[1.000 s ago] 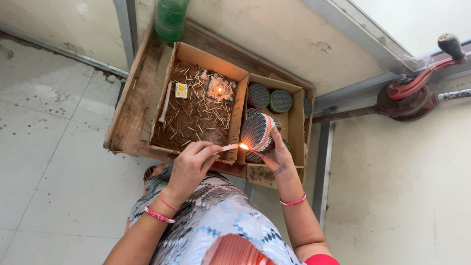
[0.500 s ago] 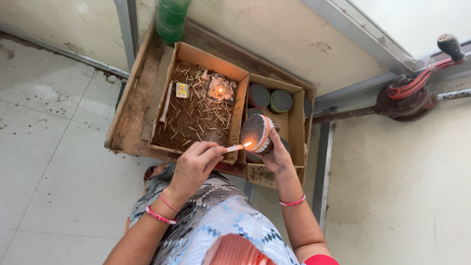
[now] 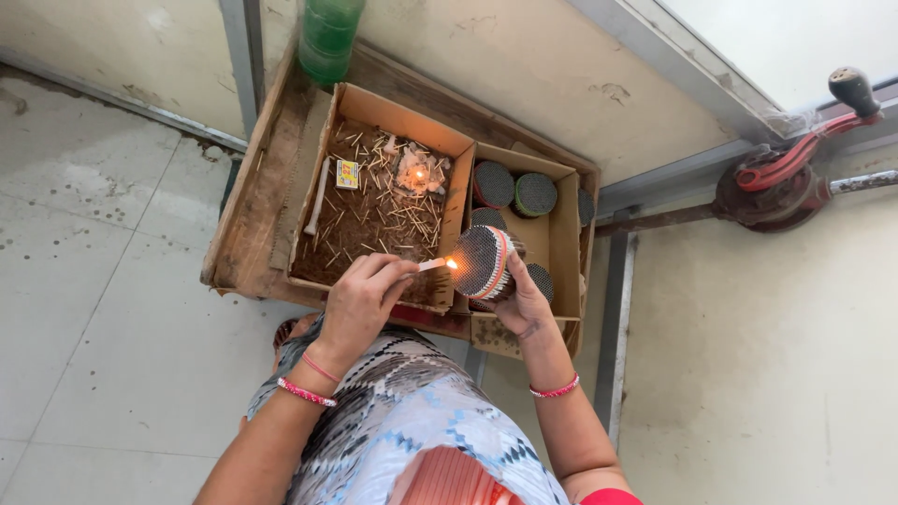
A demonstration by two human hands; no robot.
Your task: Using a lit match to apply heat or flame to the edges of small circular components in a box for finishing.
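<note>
The left hand (image 3: 360,299) pinches a small lit candle stub (image 3: 436,265) between closed fingertips, its flame just off the dark face of a round bundle of sticks (image 3: 482,262). The right hand (image 3: 524,301) wraps that bundle from below. Beyond the fingers lies a cardboard box (image 3: 313,220) of loose matchsticks; a slip could probably drop flame there.

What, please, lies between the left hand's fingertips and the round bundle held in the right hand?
In the head view, only the short lit stick pinched by the left hand; its flame sits just off the round bundle in the right hand.
</note>
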